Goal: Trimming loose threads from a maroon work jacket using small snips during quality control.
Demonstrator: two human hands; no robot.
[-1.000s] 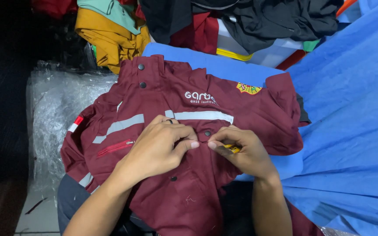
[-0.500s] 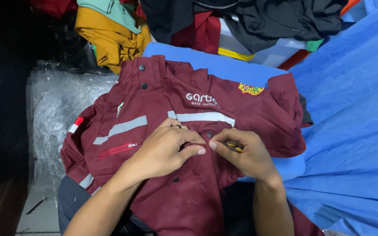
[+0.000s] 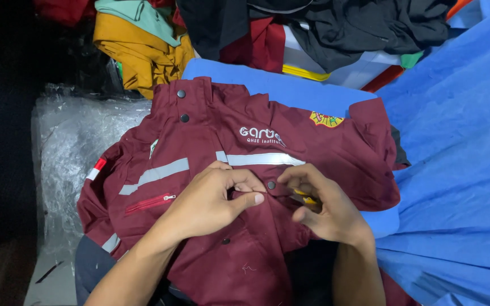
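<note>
Both hands have crept slightly down the jacket's front since a second ago; left hand pinches the placket beside a dark snap, right hand pinches the other edge, so fastening is mid-way; jacket on blue board; blue sheet right, plastic wrap left, little free room.

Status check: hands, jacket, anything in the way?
Left hand and right hand both pinching the maroon jacket front at a dark button. Jacket flat on blue cloth. Nothing blocking.
</note>
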